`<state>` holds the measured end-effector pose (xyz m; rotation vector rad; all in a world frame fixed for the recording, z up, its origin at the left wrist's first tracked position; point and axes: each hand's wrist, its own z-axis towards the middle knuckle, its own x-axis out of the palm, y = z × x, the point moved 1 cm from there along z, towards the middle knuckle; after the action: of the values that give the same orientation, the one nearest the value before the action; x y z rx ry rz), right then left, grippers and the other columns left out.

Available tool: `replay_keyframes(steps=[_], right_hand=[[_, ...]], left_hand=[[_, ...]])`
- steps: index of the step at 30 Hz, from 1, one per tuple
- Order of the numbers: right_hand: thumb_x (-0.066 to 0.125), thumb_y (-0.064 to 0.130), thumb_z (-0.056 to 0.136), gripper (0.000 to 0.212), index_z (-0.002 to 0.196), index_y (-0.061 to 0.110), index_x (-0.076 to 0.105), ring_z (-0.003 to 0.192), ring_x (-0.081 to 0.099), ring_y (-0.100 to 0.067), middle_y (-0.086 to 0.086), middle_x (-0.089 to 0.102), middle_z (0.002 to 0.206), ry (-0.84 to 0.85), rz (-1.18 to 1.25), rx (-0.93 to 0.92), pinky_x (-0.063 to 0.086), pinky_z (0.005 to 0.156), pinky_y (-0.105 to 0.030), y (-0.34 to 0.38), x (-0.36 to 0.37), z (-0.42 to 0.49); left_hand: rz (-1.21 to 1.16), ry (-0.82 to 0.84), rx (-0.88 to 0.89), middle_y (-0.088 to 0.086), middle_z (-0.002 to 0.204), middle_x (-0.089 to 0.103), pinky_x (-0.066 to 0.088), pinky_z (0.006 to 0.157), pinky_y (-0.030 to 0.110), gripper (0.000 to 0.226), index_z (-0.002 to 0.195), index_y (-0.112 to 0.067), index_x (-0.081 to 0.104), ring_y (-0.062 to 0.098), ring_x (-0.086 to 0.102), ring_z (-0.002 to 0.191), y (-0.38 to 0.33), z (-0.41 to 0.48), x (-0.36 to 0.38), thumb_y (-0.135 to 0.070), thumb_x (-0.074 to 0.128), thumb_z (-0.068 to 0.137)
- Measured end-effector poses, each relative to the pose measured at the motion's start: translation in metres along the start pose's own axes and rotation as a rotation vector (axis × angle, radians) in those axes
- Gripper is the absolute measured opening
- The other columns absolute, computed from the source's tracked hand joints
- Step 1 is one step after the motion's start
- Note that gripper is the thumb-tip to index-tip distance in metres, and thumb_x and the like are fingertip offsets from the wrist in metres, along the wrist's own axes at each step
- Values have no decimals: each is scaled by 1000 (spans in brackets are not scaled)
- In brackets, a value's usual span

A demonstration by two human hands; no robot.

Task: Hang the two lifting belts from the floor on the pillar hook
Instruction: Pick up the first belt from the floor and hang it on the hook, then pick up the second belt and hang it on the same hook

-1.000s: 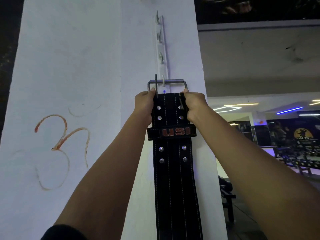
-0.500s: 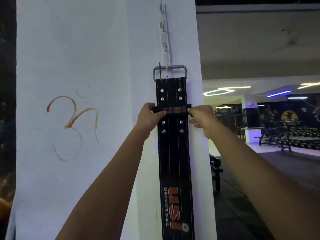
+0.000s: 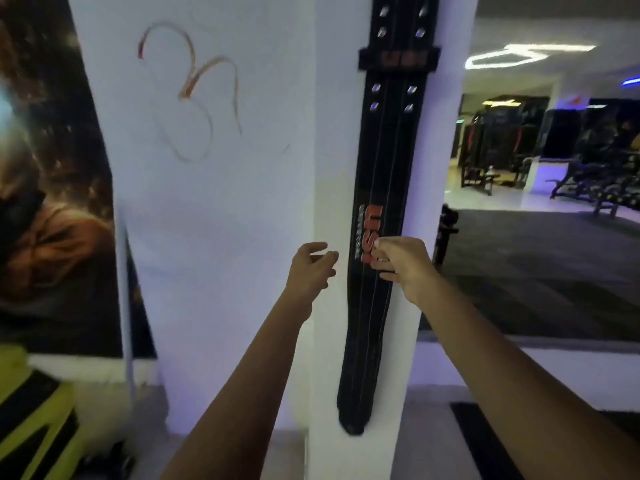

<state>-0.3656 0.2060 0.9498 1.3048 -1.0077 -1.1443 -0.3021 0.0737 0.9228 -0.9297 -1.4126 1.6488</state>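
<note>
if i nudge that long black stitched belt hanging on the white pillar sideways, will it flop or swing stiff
The long black stitched lifting belt hangs straight and flat against the white pillar, so it probably swings as one fairly stiff strip. Its tapered lower end hangs free, so that end likely moves most. The right hand touching it could steady it.

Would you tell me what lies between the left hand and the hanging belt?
Head view: only bare white pillar separates the left hand from the belt.

Both forearms bare, no sleeves, no rings/watch on left hand (image 3: 311, 268) or right hand (image 3: 403, 265).
</note>
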Motion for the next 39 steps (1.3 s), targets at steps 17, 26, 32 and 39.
replay_keyframes(steps=[17, 26, 32, 39], right_hand=[[53, 7, 87, 10, 82, 13, 59, 63, 56, -20, -6, 58, 77, 412, -106, 525, 45, 61, -28, -269, 112, -130], [51, 7, 88, 20, 72, 19, 55, 60, 55, -18, -3, 57, 70, 434, -201, 744, 42, 58, -29, -398, 217, -123], [53, 4, 87, 20, 72, 16, 56, 59, 54, -21, -7, 57, 70, 413, -290, 904, 44, 56, -28, -521, 268, -103], [56, 6, 87, 24, 67, 18, 53, 63, 53, -16, -5, 54, 70, 468, -421, 1034, 42, 57, -26, -705, 306, -82]], left_hand=[[-60, -321, -624, 0, 85, 60, 45, 74, 31, 14, 82, -22, 55, 18, 59, 70, 257, -183, -103, -20, 47, 94], [-105, -395, -886, 6, 91, 60, 43, 60, 26, 12, 91, -14, 56, 16, 56, 65, 397, -165, -177, -18, 45, 93], [-121, -434, -1096, 4, 89, 60, 45, 62, 27, 13, 101, -12, 55, 16, 57, 70, 524, -152, -206, -17, 46, 93], [-86, -412, -1248, 10, 98, 61, 46, 64, 30, 17, 104, -9, 58, 21, 58, 75, 700, -149, -202, -16, 50, 91]])
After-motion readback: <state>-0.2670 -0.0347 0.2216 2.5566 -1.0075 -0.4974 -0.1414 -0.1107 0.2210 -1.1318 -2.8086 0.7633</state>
